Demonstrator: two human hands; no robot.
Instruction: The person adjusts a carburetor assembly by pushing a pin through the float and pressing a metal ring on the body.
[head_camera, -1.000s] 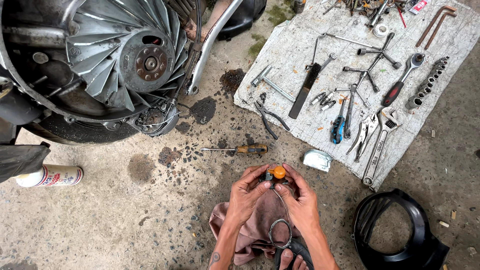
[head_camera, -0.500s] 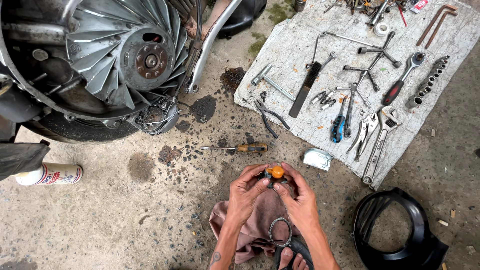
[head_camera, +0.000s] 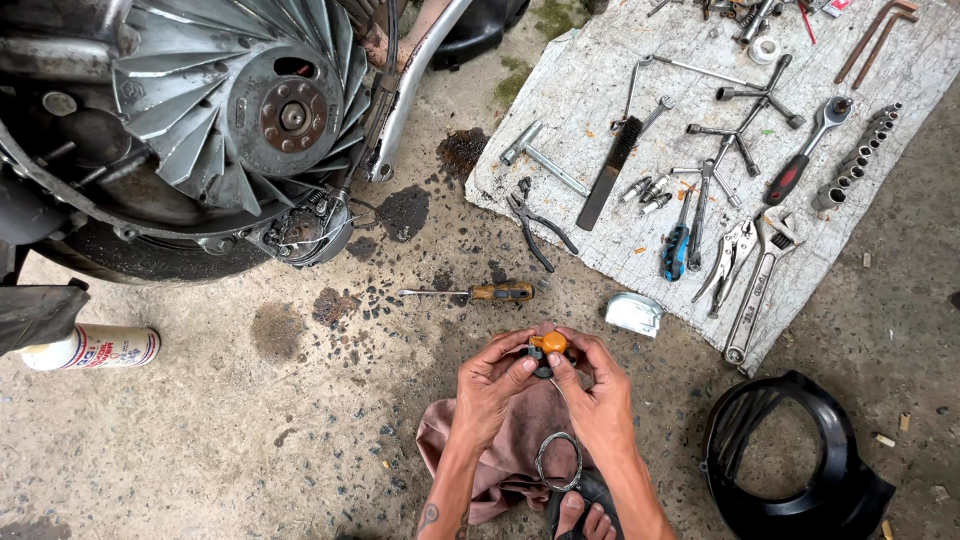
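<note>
Both hands meet low in the middle of the view, over a pinkish rag (head_camera: 495, 440) on the concrete floor. My left hand (head_camera: 492, 388) and my right hand (head_camera: 597, 395) pinch a small dark part with an orange cap (head_camera: 549, 346) between their fingertips. A thin wire loop (head_camera: 558, 460) hangs down from the part toward my toes (head_camera: 585, 522). Just beyond the hands lies a screwdriver with an orange handle (head_camera: 480, 293).
An engine with a finned silver fan wheel (head_camera: 235, 105) fills the upper left. A spray can (head_camera: 90, 348) lies at left. A grey cloth (head_camera: 720, 150) carries pliers, wrenches and sockets. A black fan cover (head_camera: 790, 465) sits at lower right, a small metal piece (head_camera: 634, 313) nearby.
The hands keep the orange-capped part between them with only slight finger shifts. The view has tilted a little.
</note>
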